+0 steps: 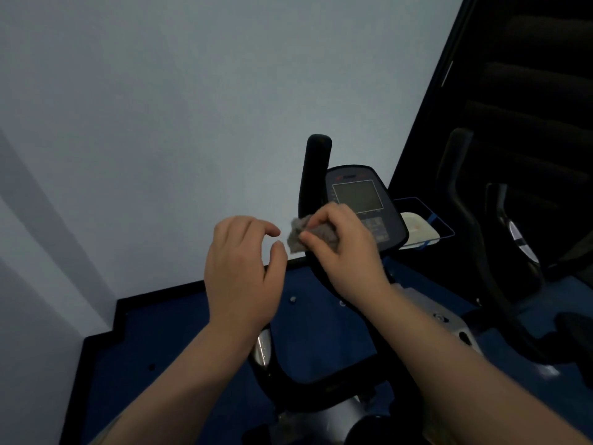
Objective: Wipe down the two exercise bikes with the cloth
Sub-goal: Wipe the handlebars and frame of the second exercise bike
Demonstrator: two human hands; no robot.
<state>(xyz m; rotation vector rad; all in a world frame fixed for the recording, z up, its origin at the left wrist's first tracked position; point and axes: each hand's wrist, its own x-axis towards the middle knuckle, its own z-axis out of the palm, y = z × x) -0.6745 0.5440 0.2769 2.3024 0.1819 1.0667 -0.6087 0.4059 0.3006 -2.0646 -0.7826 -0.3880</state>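
Observation:
I stand over an exercise bike; its black console [354, 195] with a grey screen faces me, and its black handlebar [316, 155] rises to the console's left. My right hand [343, 242] is closed around a small grey cloth [296, 237], held against the handlebar stem just left of the console. My left hand [244, 268] hovers beside the cloth with fingers curled apart, holding nothing. A second bike's dark handlebar and frame [465, 213] stand at the right.
A pale wall fills the left and top. A blue-edged tray [444, 226] with a white item sits right of the console. The floor is blue [179, 342] with a black skirting. A dark panel covers the upper right.

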